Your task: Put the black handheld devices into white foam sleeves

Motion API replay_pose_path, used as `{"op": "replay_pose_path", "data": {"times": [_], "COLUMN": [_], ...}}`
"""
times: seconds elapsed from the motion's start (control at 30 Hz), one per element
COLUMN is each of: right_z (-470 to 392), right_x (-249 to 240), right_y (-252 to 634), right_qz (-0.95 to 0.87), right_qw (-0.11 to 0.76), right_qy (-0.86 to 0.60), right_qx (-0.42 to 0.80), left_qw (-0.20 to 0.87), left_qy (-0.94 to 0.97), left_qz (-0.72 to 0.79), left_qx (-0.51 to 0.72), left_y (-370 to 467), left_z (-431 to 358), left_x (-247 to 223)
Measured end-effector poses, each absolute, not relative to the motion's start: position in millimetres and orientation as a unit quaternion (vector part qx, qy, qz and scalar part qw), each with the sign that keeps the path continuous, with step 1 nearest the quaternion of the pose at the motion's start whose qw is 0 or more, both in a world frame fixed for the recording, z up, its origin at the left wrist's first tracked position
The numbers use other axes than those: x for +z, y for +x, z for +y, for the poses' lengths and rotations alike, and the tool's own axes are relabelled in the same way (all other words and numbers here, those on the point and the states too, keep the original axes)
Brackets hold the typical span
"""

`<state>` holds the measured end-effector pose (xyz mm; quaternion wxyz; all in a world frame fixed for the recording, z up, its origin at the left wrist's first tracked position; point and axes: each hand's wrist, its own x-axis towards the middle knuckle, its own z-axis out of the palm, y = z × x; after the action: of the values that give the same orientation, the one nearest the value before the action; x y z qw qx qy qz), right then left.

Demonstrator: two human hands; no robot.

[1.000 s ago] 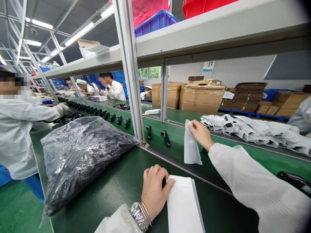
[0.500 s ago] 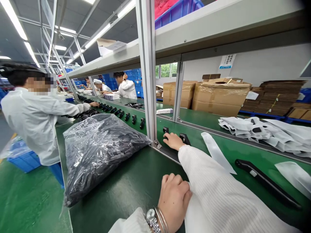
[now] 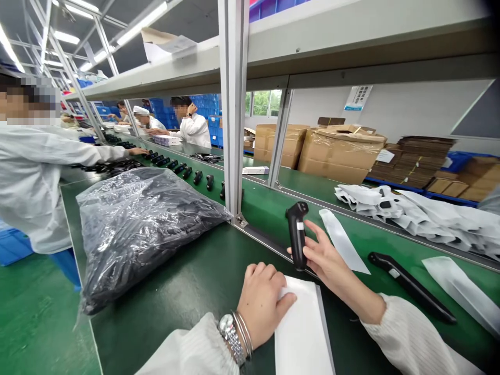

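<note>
My right hand (image 3: 322, 255) holds a black handle-shaped part (image 3: 297, 237) upright between thumb and fingers, above the bench's inner edge. A small white label shows on its side. My left hand (image 3: 261, 299), with a watch and bangles at the wrist, rests on the green bench (image 3: 187, 307) at the upper left of a white sleeve or sheet stack (image 3: 302, 328); its thumb lies over the white material, and its curled fingers hide whether it grips it. To the right, another long black part (image 3: 412, 286) lies between two white sleeves (image 3: 344, 239).
A large plastic bag of dark items (image 3: 144, 229) covers the left bench. A metal post (image 3: 233, 114) rises beside it, under a shelf (image 3: 351, 41). Small black parts line the belt. White sleeves (image 3: 410, 219) are piled at right. A co-worker (image 3: 39, 156) reaches in from the left.
My right hand has come back from the belt and lifted the black part. The white sheet is now uncovered by my right sleeve. The view has shifted right.
</note>
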<state>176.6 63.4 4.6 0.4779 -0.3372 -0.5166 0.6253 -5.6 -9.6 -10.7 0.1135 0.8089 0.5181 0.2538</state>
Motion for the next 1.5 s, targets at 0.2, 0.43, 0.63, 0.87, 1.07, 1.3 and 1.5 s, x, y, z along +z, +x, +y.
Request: {"op": "replay_pose_path", "data": {"times": [0.2, 0.43, 0.63, 0.87, 1.07, 1.3, 1.5], "right_z": [41, 45, 36, 31, 16, 23, 118], "right_x": [1, -6, -3, -10, -5, 3, 43], "right_y": [197, 196, 190, 185, 178, 177, 204], "right_qz": [-0.507, -0.518, -0.53, -0.571, -0.688, -0.664, -0.748], "right_qw": [0.494, 0.527, 0.516, 0.49, 0.342, 0.348, 0.423], "right_qy": [-0.331, -0.325, -0.323, -0.316, -0.245, -0.327, -0.444], "right_qx": [0.624, 0.59, 0.59, 0.577, 0.591, 0.575, 0.253], "left_qw": [0.103, 0.135, 0.143, 0.186, 0.247, 0.268, 0.279], "left_qy": [0.834, 0.83, 0.832, 0.805, 0.699, 0.629, 0.636], "left_qz": [0.474, 0.448, 0.425, 0.409, 0.431, 0.491, 0.508], "left_qx": [0.264, 0.303, 0.326, 0.387, 0.515, 0.539, 0.51], "left_y": [-5, -6, -3, 0, -2, -4, -7], "left_z": [-5, -7, -14, -22, -20, -9, -2], "left_x": [-6, -7, -1, 4, 9, 2, -5]}}
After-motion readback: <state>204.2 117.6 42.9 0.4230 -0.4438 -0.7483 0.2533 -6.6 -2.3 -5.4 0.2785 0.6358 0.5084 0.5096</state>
